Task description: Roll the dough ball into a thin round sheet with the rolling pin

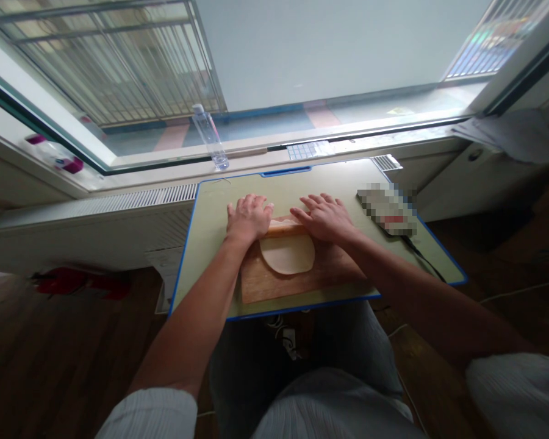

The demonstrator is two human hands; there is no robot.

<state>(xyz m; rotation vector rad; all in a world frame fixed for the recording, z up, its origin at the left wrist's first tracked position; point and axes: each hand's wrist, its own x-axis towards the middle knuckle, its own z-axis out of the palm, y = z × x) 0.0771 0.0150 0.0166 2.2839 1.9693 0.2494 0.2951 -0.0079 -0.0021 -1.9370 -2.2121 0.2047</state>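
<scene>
A flat, rounded sheet of dough lies on a wooden board. Across its far part rests a wooden rolling pin, with a pale strip of dough showing just beyond it. My left hand lies palm down over the pin's left end, fingers stretched forward. Over the right end, my right hand is also palm down, its fingers spread and straight. Both hands are open and press on the pin without wrapping round it. The ends of the pin are hidden under them.
The board sits on a small blue-edged table. A blurred-out device with a black cable lies at its right. On the windowsill stand a clear bottle and a purple-capped bottle. A radiator runs behind the table.
</scene>
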